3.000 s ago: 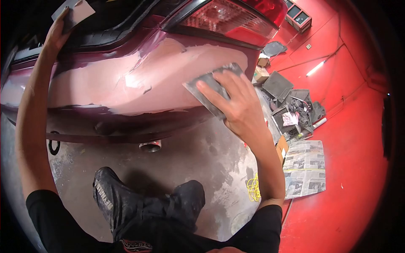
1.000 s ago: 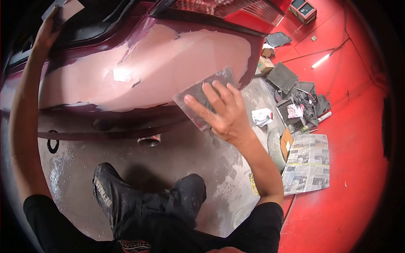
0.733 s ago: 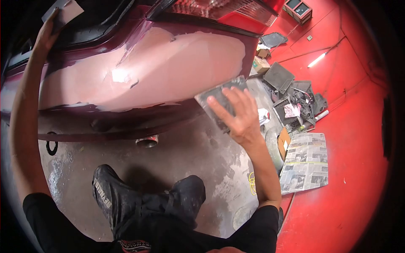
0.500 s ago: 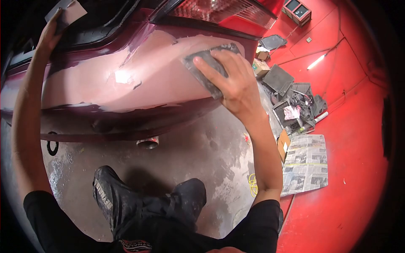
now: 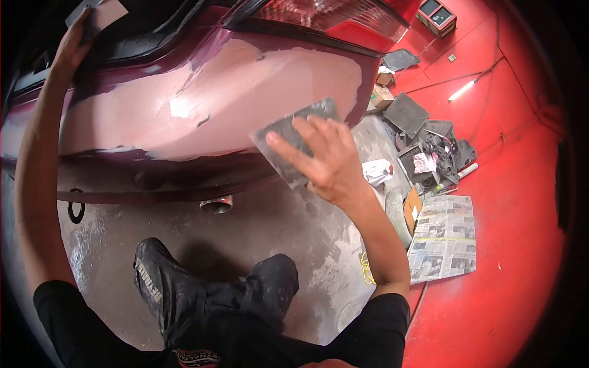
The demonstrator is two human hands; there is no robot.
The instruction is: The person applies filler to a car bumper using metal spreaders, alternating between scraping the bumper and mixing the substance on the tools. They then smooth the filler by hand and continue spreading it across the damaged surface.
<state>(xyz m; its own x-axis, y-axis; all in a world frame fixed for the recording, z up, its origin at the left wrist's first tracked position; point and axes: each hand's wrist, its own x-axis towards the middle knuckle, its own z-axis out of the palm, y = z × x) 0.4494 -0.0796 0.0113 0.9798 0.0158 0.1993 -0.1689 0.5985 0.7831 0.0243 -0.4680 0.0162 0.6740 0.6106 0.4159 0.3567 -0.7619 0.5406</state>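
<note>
My right hand (image 5: 331, 162) grips a flat, dark grey filler spreader (image 5: 284, 136), fingers stretched across its face. It overlaps the lower right part of the car's bumper (image 5: 276, 80). Pale pink filler with ragged edges covers much of this maroon bumper. At the upper left, my left hand (image 5: 75, 46) holds a small flat board (image 5: 107, 15) with a pale face, over the dark car opening; most of its fingers are hidden behind the board. A red and clear tail light (image 5: 331, 18) sits above the filler.
An exhaust tip (image 5: 216, 205) and a black tow ring (image 5: 76, 207) hang under the bumper. To the right, crates of clutter (image 5: 429, 153), a newspaper-covered panel (image 5: 443, 239) and a yellow cord (image 5: 367, 268) lie by the red wall (image 5: 509, 276).
My right hand has moved down and left with the spreader, uncovering the right end of the filler patch. My left hand stays nearly in place with the board.
</note>
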